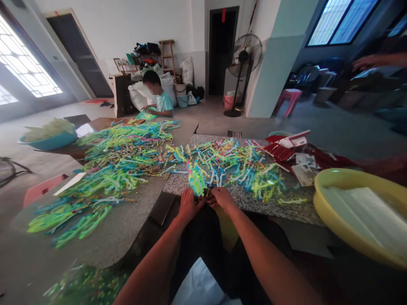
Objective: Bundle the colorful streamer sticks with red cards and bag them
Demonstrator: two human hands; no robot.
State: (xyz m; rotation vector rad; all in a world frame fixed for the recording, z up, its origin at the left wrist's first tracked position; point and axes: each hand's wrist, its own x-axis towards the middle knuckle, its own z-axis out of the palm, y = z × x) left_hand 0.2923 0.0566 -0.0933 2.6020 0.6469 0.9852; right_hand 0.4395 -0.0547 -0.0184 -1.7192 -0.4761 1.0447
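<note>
A looped bundle of neon green, blue and pink cords (197, 180) stands up at the front edge of the speckled stone table (178, 185). My left hand (190, 204) is closed around the bundle's lower end. Close beside it, my right hand (223, 199) has its fingers curled together at the same spot; what they pinch is too dark and small to make out. Just beyond my hands lies a loose pile of similar cords (219, 152) with white ends. A larger heap of bright cords (127, 156) covers the grey table on my left.
A yellow basin (333, 178) with pale flat packs stands at my right, near red packaging (280, 150). On the far left is a blue basin (54, 142) of pale material. Another person (165, 103) sits behind the tables, near a standing fan (243, 57). A blurred arm (381, 61) reaches in upper right.
</note>
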